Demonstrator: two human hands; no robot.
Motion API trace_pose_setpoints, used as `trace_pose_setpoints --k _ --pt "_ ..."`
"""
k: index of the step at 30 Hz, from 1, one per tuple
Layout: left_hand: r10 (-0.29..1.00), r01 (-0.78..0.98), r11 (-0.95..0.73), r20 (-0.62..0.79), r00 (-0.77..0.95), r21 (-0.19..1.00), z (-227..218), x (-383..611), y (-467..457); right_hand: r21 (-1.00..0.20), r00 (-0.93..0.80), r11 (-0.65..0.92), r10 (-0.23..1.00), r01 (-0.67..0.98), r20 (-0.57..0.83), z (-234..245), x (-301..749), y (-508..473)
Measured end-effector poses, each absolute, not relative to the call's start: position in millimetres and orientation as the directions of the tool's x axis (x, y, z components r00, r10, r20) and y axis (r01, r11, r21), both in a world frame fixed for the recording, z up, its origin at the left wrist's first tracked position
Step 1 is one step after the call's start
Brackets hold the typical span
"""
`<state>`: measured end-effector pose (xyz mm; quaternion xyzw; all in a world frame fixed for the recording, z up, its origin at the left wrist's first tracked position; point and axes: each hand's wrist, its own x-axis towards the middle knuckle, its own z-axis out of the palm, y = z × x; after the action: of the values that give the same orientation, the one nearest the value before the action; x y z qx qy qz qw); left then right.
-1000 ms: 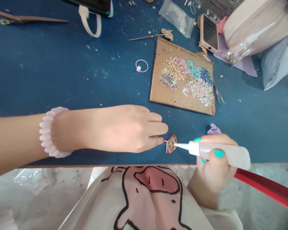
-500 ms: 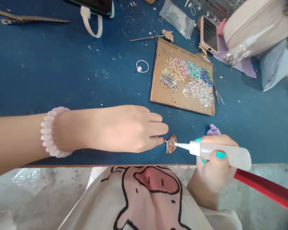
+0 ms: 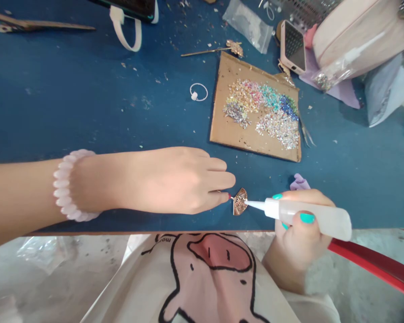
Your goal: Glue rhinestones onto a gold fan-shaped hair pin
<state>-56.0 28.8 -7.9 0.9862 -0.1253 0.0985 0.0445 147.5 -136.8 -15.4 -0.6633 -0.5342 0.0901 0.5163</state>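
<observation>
A small copper-coloured fan-shaped ornament (image 3: 240, 201) sits just past the fingertips of my left hand (image 3: 182, 181). My left fingers are closed on its stem end, which is mostly hidden under the hand; a red bit shows at the fingertip. My right hand (image 3: 301, 233) grips a translucent white squeeze bottle of glue (image 3: 318, 220), tilted nearly flat. Its thin nozzle points left, and the tip meets the fan's right side. A scrap of purple cloth (image 3: 299, 182) lies just behind my right fingers.
Behind my hands lies a cardboard tray (image 3: 242, 142) with rhinestones sorted by colour. Tweezers (image 3: 306, 130) lie by its right edge, a hair stick (image 3: 205, 51) beyond it. A white ring-shaped tie (image 3: 198, 92), a phone (image 3: 292, 47) and a plastic bag (image 3: 249, 27) are farther back.
Almost nothing differs. The whole view has shifted very slightly, while both hands keep their hold and the nozzle tip stays at the fan-shaped ornament.
</observation>
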Motion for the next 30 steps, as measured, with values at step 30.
trace_pose_setpoints --k 30 --pt "-0.274 -0.282 -0.959 0.257 0.927 -0.006 -6.8 -56.4 29.9 -0.864 0.493 0.167 0.763 0.475 0.418 -22.2 146.8 -140.7"
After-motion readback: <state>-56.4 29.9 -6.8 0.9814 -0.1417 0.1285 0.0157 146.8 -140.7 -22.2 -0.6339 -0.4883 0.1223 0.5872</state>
